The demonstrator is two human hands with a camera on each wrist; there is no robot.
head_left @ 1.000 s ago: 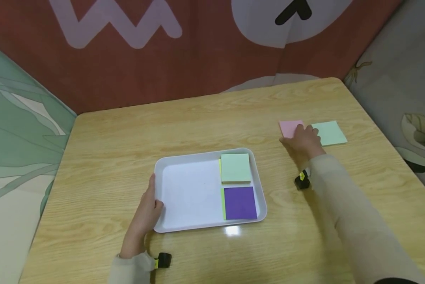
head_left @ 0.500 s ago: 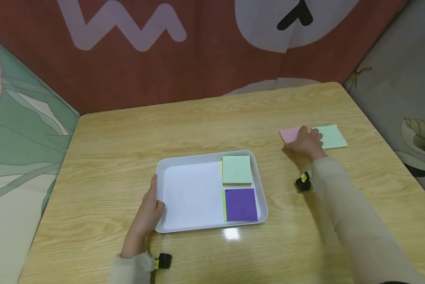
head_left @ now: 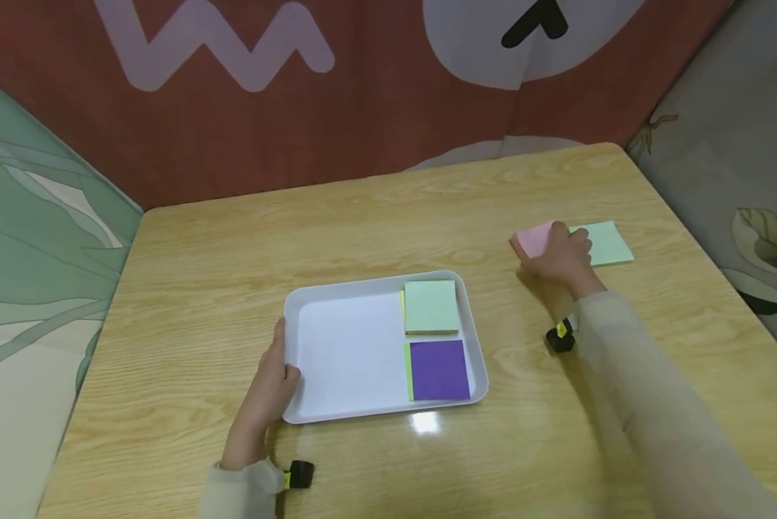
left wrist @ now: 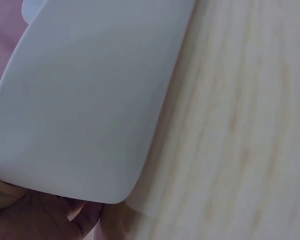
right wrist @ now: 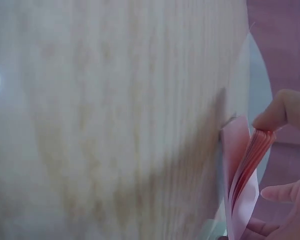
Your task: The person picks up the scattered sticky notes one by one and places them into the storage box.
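My right hand [head_left: 560, 254] grips a pink sticky note pad [head_left: 533, 239] at the right of the table. In the right wrist view, the thumb pulls up one edge of the pink pad [right wrist: 240, 165] and its sheets fan apart. A mint green pad [head_left: 605, 243] lies right beside that hand, partly covered by the fingers. My left hand [head_left: 273, 382] holds the left short side of a white tray [head_left: 349, 353], thumb at the rim and fingers along the outside. The left wrist view shows fingers [left wrist: 35, 215] at the end of the tray [left wrist: 90, 100].
Inside the tray's right half, a mint green pad [head_left: 430, 306] sits behind a purple pad [head_left: 439, 370]. Yellow and lime edges show at their left sides. The wooden table [head_left: 187, 288] ends at a reddish cloth [head_left: 362, 108] behind, with patterned cloths at both sides.
The pink pad's near left edge has lifted, and its layered sheets now show. My right hand has shifted slightly to the right. The left hand and the tray stay put.
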